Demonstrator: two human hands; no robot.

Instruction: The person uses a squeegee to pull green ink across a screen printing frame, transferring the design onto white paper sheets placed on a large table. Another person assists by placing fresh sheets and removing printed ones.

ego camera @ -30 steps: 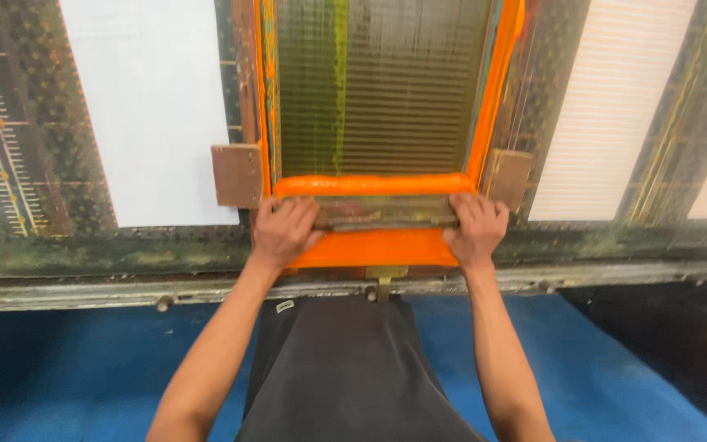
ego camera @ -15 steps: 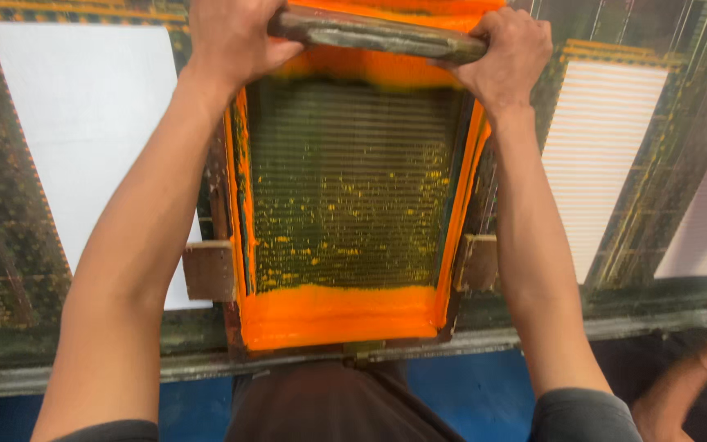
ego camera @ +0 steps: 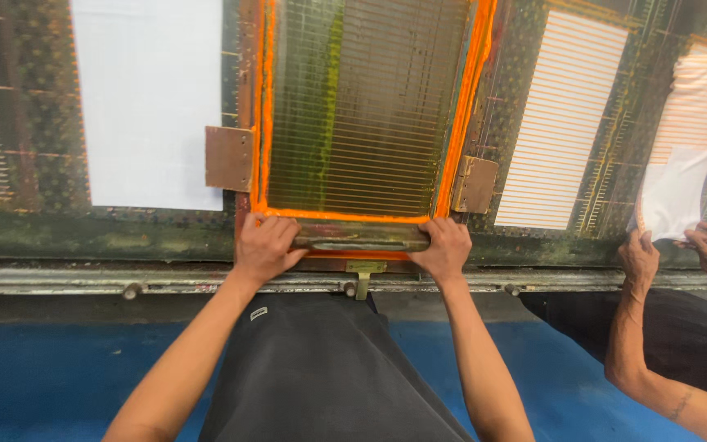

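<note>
While both hands close on it, the squeegee (ego camera: 362,236) lies at the near end of the printing screen (ego camera: 366,106), its long axis running left to right across the frame's width, parallel to the table (ego camera: 108,233) edge. Left hand (ego camera: 265,248) wraps the squeegee's left end, grip pressed together around the handle; right hand (ego camera: 445,249) does the same at the right end, fingers curled over the top. Handle looks like worn wood, dull brown, smeared with ink. Screen frame is rectangular, long axis pointing away from the person, its inner border coated in bright orange; mesh inside is greenish-yellow, ruled with fine horizontal lines, a streak of yellow-green ink down its left part. Two brown square plates (ego camera: 229,158) flank the frame on either side. Left of the screen lies a plain white cloth panel (ego camera: 149,102); right of it a white panel printed with orange stripes (ego camera: 562,123). Table surface is dark, mottled green, heavily ink-stained, edged by a metal rail (ego camera: 83,282). At far right, another person's hands (ego camera: 638,254) hold a white cloth piece (ego camera: 674,196) over a striped panel. Floor below is blue.
</note>
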